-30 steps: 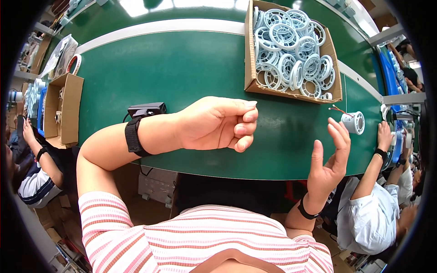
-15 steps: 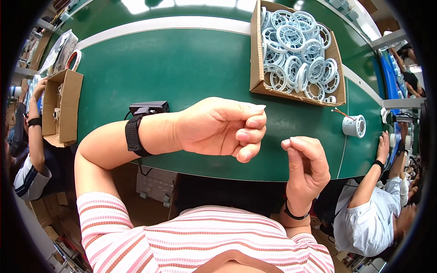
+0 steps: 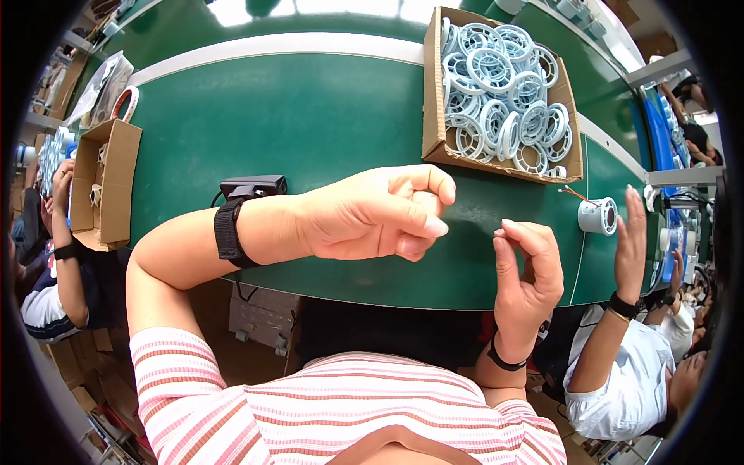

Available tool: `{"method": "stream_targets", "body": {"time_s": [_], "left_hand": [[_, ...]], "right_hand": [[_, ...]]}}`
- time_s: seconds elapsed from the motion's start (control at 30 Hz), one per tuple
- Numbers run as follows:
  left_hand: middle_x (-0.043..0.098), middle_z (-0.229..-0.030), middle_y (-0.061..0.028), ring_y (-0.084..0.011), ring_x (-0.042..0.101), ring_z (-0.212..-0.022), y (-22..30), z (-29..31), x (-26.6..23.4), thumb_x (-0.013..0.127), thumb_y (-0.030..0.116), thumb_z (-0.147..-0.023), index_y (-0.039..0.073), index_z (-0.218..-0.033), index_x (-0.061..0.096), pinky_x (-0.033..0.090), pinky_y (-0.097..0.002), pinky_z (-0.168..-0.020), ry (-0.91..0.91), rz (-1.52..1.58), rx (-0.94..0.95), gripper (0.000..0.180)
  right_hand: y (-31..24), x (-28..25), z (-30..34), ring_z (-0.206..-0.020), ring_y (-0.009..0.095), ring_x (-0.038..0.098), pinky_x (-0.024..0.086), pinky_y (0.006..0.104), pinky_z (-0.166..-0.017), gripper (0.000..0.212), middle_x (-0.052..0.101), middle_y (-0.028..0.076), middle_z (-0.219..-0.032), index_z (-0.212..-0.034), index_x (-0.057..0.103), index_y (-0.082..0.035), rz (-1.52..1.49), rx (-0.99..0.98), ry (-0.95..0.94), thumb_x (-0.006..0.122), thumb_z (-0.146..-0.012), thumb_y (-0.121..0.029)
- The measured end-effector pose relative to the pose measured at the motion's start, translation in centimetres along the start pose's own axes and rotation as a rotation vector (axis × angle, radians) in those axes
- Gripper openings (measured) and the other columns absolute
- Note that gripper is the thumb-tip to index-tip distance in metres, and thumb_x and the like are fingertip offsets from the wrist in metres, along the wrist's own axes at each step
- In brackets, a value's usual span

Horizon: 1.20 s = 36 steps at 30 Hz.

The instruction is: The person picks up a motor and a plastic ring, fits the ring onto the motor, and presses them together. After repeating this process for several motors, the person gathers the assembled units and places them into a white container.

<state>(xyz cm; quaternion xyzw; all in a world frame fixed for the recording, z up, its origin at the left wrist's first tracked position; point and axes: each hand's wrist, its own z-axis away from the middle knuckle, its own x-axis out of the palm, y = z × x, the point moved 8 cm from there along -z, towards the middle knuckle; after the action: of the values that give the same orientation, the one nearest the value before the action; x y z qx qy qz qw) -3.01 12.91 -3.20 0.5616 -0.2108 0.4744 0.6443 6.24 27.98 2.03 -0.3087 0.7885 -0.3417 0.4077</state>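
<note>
My left hand (image 3: 380, 213) is held over the front part of the green table, its fingers curled in and the thumb laid across them. Nothing shows inside it. To its right, near the table's front edge, my right hand (image 3: 531, 267) is raised with thumb and fingers brought together in a pinch, and no object is visible between the tips. Beyond both hands stands a cardboard box (image 3: 434, 116) heaped with pale blue plastic rings (image 3: 490, 71). A white cylindrical motor-like part (image 3: 597, 216) with thin coloured wires lies right of my right hand.
A small black device (image 3: 254, 186) with a cable sits behind my left wrist. At the left are an open cardboard box (image 3: 120, 178) and a roll of tape (image 3: 125, 103). Co-workers sit on both sides; a co-worker's raised hand (image 3: 632, 248) is close to the cylindrical part.
My left hand has turned, its thumb coming down across the fingers and its index finger upward. My right hand has barely moved. The right-hand co-worker's hand has risen from the table.
</note>
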Motion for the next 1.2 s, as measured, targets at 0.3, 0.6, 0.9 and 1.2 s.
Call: {"method": "stream_targets", "body": {"time_s": [0.3,0.6,0.9,1.2], "left_hand": [[0.056,-0.07,0.001,-0.0149,0.047,-0.053,1.9,0.6,-1.5,0.066,0.002,-0.099,0.006,-0.109,0.062,0.037,-0.0284,-0.054,0.159,-0.804,0.139,0.011],[0.064,-0.075,-0.0164,-0.0351,0.063,-0.066,9.4,3.9,0.2,0.063,0.007,-0.1,0.005,-0.116,0.063,0.05,-0.0393,-0.059,0.391,-1.834,1.186,0.016],[0.059,-0.069,-0.0067,-0.0171,0.057,-0.061,10.7,2.7,-4.5,0.056,0.009,-0.106,0.003,-0.114,0.062,0.047,-0.0311,-0.059,0.611,-1.251,0.815,0.011],[0.062,-0.075,-0.0024,-0.01,0.062,-0.065,9.9,1.0,-7.4,0.058,0.012,-0.107,0.0,-0.103,0.059,0.049,-0.0242,-0.063,0.467,-0.805,0.681,0.012]], "right_hand": [[2.0,-6.5,-1.9,-0.073,0.014,0.063,0.051,0.0263,-0.068,0.018,0.068,0.008,-0.088,-0.105,0.072,0.0,0.32,-0.082,0.097,0.073,-0.088,0.007],[3.9,-10.8,-9.0,-0.07,0.007,0.058,0.046,0.0214,-0.066,0.01,0.064,-0.001,-0.078,-0.105,0.072,-0.001,0.452,-0.037,0.097,0.071,-0.096,-0.004],[13.9,-9.8,-23.1,-0.073,0.011,0.064,0.051,0.0276,-0.068,0.016,0.069,0.005,-0.079,-0.105,0.072,-0.001,0.544,0.022,-0.101,0.071,-0.094,-0.012],[24.0,-6.1,-29.4,-0.096,0.029,0.072,0.057,0.0405,-0.085,0.033,0.074,0.015,-0.105,-0.117,0.068,-0.003,0.914,0.163,-0.181,0.073,-0.088,-0.018]]}}
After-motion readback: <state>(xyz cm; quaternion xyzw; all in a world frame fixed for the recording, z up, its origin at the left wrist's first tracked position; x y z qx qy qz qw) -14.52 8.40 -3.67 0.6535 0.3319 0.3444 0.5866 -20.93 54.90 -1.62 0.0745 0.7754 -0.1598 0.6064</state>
